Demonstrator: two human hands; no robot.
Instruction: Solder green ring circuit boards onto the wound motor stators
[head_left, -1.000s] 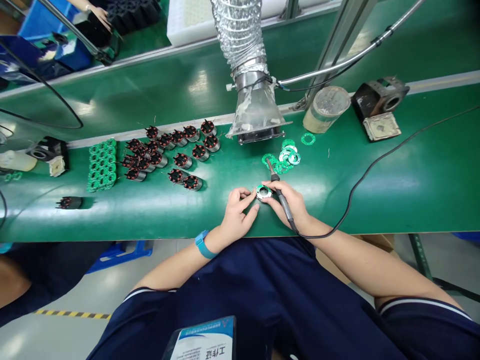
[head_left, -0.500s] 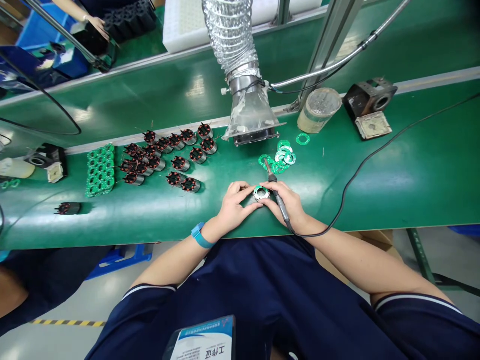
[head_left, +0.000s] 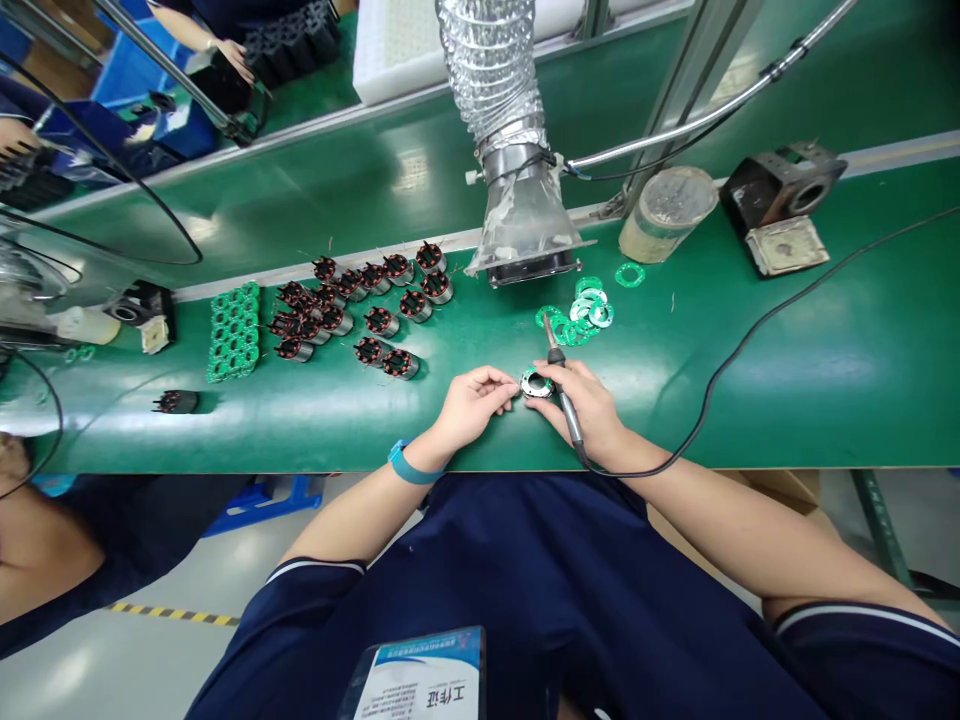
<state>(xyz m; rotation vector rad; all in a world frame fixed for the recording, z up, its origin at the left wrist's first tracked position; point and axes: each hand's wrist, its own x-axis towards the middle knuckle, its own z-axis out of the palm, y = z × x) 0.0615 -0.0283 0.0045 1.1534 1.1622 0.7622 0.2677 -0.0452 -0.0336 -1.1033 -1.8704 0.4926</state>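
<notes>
A motor stator with a green ring circuit board on top stands near the table's front edge. My right hand grips it between thumb and fingers. That same hand also holds a soldering iron, its tip pointing away from me over the loose boards. My left hand is closed in a pinch just left of the stator; whatever its fingertips hold is too small to make out. Beyond my hands lies a loose pile of green ring boards, with a single ring board apart from it.
Several copper-wound stators stand to the left, beside a green board panel. A fume extraction hood hangs ahead. At right are a round container and an iron stand. The iron's cord trails right. Co-workers' hands show at upper left.
My left hand has come off the stator to the left, and its fingers have closed into a pinch. The right hand keeps the stator and iron. The whole view has shifted slightly.
</notes>
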